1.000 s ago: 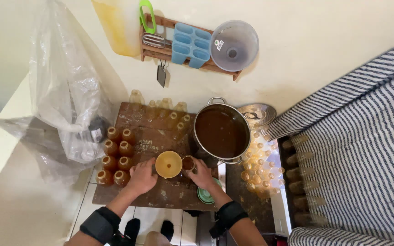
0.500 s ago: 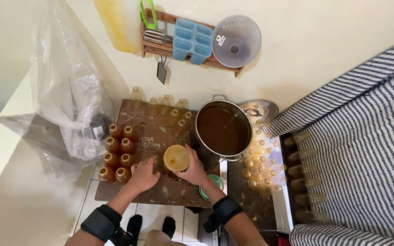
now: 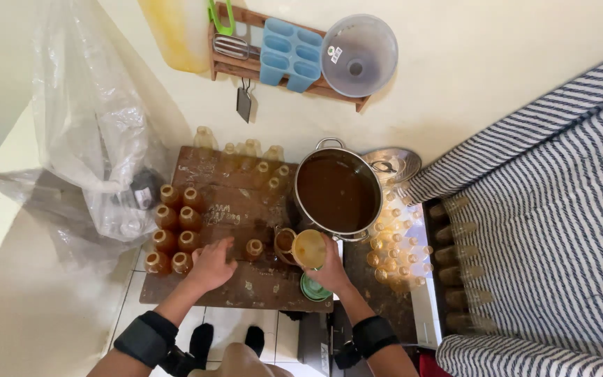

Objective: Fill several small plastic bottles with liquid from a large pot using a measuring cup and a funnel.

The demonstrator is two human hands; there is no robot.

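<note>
Now, right hand [image 3: 329,269]: fingers clamped on a yellow funnel [image 3: 310,248], lower centre, beside the pot [image 3: 338,192].
Left hand [image 3: 212,264]: fingers spread on the worktop [image 3: 232,209], near a small bottle [image 3: 253,248].

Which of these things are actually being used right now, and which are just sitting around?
In use: right hand holding yellow funnel; left hand by small bottle; pot of brown liquid; filled bottles; board.

Lying about: plastic bag; wall shelf with blue trays; clear funnel; pot lid; striped cloth.
</note>
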